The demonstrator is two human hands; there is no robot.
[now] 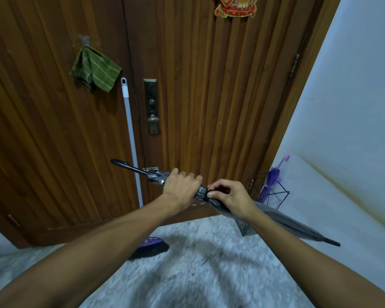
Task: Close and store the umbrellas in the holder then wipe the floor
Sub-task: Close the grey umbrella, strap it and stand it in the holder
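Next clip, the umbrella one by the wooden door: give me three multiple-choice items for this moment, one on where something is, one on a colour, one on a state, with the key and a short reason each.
1. Where is the purple umbrella?
A. In the wire holder by the wall
B. Hanging on the door
C. Flat on the floor

2. What colour is the cloth hanging on the door?
A. Red
B. Green with pale stripes
C. Plain white

3. What state is the grey umbrella in?
A. Fully open
B. Folded shut, held in both hands
C. Standing in the holder

Key:
1 A: it stands upright inside the black wire frame.
2 B: green fabric with light lines shows.
3 B: the left hand grips the folded canopy near the handle and the right hand pinches at its strap.
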